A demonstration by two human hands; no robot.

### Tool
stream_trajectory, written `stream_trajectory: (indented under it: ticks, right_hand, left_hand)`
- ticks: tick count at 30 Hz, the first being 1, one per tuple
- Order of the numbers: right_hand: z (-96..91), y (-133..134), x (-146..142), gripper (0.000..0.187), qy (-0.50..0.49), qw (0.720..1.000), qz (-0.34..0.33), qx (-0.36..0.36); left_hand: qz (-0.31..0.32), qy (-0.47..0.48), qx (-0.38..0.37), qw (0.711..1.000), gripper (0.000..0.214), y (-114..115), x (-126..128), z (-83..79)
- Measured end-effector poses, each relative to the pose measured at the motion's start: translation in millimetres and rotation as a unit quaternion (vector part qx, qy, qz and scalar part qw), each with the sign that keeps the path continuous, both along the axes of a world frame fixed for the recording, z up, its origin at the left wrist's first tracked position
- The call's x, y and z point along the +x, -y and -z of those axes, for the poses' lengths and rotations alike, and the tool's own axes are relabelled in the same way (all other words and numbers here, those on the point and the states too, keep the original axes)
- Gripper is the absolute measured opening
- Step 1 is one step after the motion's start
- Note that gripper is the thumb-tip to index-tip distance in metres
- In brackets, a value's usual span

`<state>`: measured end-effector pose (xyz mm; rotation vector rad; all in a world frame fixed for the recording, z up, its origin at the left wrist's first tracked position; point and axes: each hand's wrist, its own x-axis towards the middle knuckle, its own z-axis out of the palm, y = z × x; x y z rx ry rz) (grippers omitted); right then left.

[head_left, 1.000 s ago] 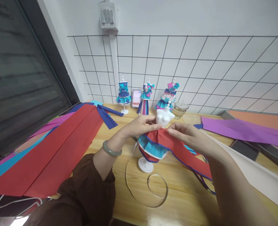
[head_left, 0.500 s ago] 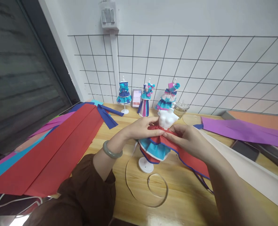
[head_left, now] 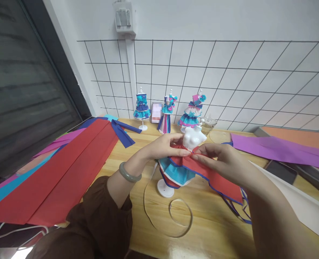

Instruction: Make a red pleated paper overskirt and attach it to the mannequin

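Note:
A small white mannequin [head_left: 194, 137] on a round base [head_left: 165, 188] leans to the right between my hands. Around its waist sits a red paper strip [head_left: 224, 181] with blue edging, gathered into folds, its loose end trailing right under my right arm. Below it shows a light blue ruffle [head_left: 177, 171] with white trim, over another red layer. My left hand [head_left: 173, 145] is closed on the red strip at the waist, thumb on the folds. My right hand [head_left: 216, 156] pinches the same strip just beside it. My fingertips partly hide the waist.
Three dressed mini mannequins [head_left: 142, 108] and a phone [head_left: 156, 112] stand at the back, near a clear lidded bowl [head_left: 208, 124]. Red sheets [head_left: 67, 172] lie left, purple paper [head_left: 278, 151] right. A thin pale ribbon [head_left: 192, 219] curls in front.
The mannequin has tilted further right and its base has shifted slightly left. My right hand has moved a little right, and the strip's trailing end shows more.

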<state>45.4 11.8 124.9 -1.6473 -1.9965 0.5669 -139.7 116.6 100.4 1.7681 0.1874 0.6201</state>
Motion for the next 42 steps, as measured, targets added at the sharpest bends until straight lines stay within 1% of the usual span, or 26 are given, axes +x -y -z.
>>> stream_trajectory:
  ticks: [3, 6, 13, 16, 20, 25, 32, 35, 38, 42]
  right_hand:
    - [-1.0, 1.9, 2.8, 0.034, 0.011, 1.000, -0.006, -0.008]
    - [-2.1, 3.8, 3.3, 0.033, 0.024, 1.000, -0.013, -0.016]
    - [-5.8, 9.3, -1.7, 0.035, 0.032, 0.999, -0.013, 0.003]
    - [-8.2, 12.3, -6.1, 0.033, 0.022, 0.999, -0.016, 0.017]
    - [-9.3, 13.7, -8.9, 0.028, 0.005, 0.999, -0.034, 0.024]
    - [-7.4, 11.1, -7.4, 0.028, -0.010, 0.998, -0.050, 0.032]
    - [-7.7, 9.8, -8.2, 0.027, -0.026, 0.997, -0.060, 0.027]
    - [-5.6, 8.9, -8.8, 0.026, -0.051, 0.997, -0.050, 0.031]
    - [-2.4, 7.0, -9.2, 0.026, -0.054, 0.998, -0.015, 0.037]
    - [0.5, 4.3, -9.8, 0.032, -0.057, 0.997, 0.024, 0.036]
  left_hand:
    - [0.013, -0.008, -0.040, 0.999, 0.030, -1.1, 0.0, 0.9]
    - [0.003, -0.020, -0.048, 0.999, 0.035, -1.8, -0.5, 1.0]
    - [0.002, -0.028, -0.009, 1.000, 0.037, -2.8, -1.5, 0.4]
    - [0.009, -0.026, 0.005, 1.000, 0.035, -3.1, -1.9, 0.3]
    - [0.018, -0.024, 0.028, 0.999, 0.033, -3.7, -3.1, -0.1]
    - [0.022, -0.042, 0.057, 0.997, 0.035, -5.5, -4.9, -1.4]
    - [0.022, -0.054, 0.060, 0.997, 0.036, -4.9, -6.2, -2.6]
    - [0.015, -0.060, 0.068, 0.996, 0.036, -4.4, -7.1, -3.6]
    - [0.014, -0.065, 0.073, 0.995, 0.037, -4.1, -7.8, -4.7]
    - [-0.002, -0.071, 0.075, 0.995, 0.035, -2.7, -7.7, -5.9]
